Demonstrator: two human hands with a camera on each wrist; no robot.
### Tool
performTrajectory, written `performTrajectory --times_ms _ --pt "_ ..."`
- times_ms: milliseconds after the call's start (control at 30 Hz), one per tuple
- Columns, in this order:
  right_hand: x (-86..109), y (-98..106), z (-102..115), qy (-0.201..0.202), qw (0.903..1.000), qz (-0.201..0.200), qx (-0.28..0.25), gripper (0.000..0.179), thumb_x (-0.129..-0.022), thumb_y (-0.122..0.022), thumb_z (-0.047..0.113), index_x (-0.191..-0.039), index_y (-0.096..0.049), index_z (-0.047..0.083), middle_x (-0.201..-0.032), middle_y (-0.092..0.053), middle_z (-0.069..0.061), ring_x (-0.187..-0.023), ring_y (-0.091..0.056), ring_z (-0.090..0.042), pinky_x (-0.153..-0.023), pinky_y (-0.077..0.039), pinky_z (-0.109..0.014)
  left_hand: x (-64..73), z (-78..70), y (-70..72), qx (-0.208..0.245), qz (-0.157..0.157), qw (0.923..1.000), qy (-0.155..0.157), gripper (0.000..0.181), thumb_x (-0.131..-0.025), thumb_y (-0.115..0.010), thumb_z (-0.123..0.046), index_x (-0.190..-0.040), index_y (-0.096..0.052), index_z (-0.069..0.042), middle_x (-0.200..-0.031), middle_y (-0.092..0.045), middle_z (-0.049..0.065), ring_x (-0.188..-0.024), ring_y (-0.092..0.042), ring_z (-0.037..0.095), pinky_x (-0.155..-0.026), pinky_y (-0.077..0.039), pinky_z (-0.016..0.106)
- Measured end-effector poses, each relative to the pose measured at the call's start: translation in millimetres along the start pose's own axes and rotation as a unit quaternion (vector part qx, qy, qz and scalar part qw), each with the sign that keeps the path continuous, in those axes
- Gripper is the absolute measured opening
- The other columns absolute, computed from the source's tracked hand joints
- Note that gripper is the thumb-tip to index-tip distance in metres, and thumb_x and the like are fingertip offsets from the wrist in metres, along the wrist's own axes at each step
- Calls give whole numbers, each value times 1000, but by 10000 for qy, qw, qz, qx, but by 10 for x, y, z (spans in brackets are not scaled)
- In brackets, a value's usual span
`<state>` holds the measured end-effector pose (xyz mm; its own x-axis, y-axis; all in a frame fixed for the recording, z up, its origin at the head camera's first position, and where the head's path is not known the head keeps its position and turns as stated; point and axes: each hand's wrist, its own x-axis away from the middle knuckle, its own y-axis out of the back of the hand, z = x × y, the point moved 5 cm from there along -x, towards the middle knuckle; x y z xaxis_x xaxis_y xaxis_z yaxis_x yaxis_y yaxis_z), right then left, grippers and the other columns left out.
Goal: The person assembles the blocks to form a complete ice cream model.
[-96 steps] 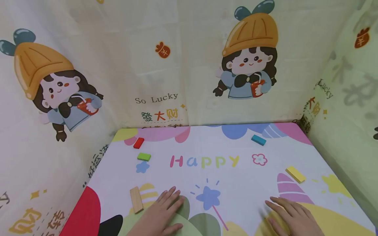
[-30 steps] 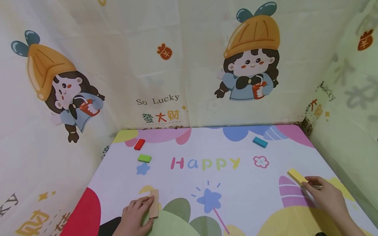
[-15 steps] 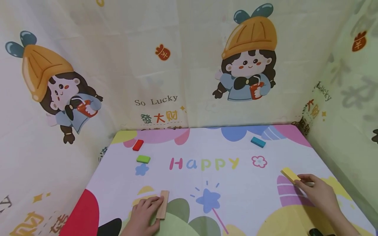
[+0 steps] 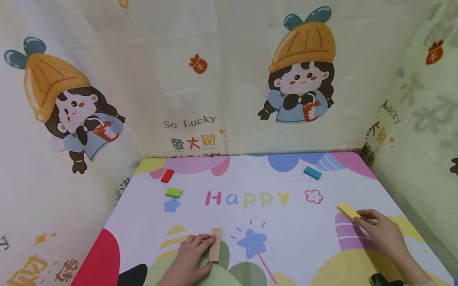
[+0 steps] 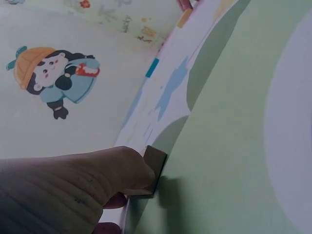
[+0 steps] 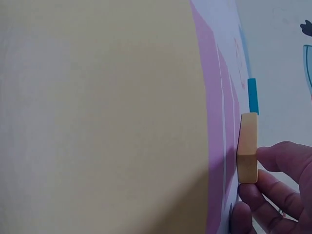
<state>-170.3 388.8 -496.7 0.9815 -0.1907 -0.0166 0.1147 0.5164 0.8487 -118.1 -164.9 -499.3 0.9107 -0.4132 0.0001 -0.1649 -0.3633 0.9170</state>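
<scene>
A plain wooden block (image 4: 215,245) is pinched between the fingers and thumb of my left hand (image 4: 193,254), low over the green printed area at the front of the table. In the left wrist view the thumb side of that hand covers part of the block (image 5: 157,160). My right hand (image 4: 386,234) grips the near end of a yellow block (image 4: 347,211) beside the purple striped print. The right wrist view shows the yellow block (image 6: 248,134) between thumb and fingers, overlapping the blue block (image 6: 253,95) behind it.
Toward the back left lie a red block (image 4: 167,176) and a green block (image 4: 173,193). A blue block (image 4: 313,172) sits at the back right. Printed cloth walls (image 4: 243,79) enclose the patterned table (image 4: 293,230) at the back and sides.
Both hands were open over the table at first. My left hand has since taken the wooden block and moved it right; my right hand has taken the yellow block and shifted it slightly left.
</scene>
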Motion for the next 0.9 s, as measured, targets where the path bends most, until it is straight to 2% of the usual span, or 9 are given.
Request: performTrajectory --times_ms 233,400,533,600,767,900 --pt "-51 -87 84 132 9999 -27 -89 47 -98 -69 37 -123 -68 -3 -102 -75 -17 -99 -68 -47 -70 -44 -36 -152 -156 -56 -125 45 9999 -89 59 -88 -77 -33 -144 -62 -22 -136 -62 -2 -116 -51 20 -88 -43 45" --pt "-82 -114 150 19 9999 78 -143 52 -98 -68 39 -125 -66 -5 -108 -73 -23 -102 -67 -48 -71 -45 -39 -253 -276 -91 -134 -12 9996 -234 60 -88 -78 -33 -145 -61 -23 -137 -62 -3 -116 -51 20 -88 -41 46" --pt "-105 -131 200 -19 9998 110 -180 52 -98 -69 37 -125 -65 -7 -112 -72 -26 -101 -68 -46 -71 -46 -38 -329 -359 -113 -99 78 9995 -286 60 -88 -77 -34 -145 -61 -23 -137 -61 -4 -117 -50 19 -90 -41 47" --pt "-115 -138 236 53 9998 87 -195 50 -98 -69 35 -124 -65 -7 -111 -72 -25 -100 -68 -45 -71 -44 -36 -371 -397 -122 -86 167 9994 -293 60 -89 -77 -35 -145 -61 -23 -138 -61 -4 -118 -49 19 -91 -41 47" --pt "-139 -156 326 240 9995 -10 -210 43 -98 -70 31 -122 -67 -5 -105 -74 -21 -94 -69 -40 -71 -44 -36 -478 -489 -142 -168 109 9988 -442 59 -90 -76 -36 -145 -61 -23 -138 -61 -5 -118 -49 20 -89 -41 45" --pt "-166 -206 379 235 9994 47 -246 43 -98 -70 29 -122 -66 -6 -106 -73 -23 -93 -69 -38 -71 -43 -36 -555 -548 -166 -225 85 9986 -472 57 -89 -75 -36 -144 -61 -24 -137 -62 -6 -115 -49 18 -87 -40 43"
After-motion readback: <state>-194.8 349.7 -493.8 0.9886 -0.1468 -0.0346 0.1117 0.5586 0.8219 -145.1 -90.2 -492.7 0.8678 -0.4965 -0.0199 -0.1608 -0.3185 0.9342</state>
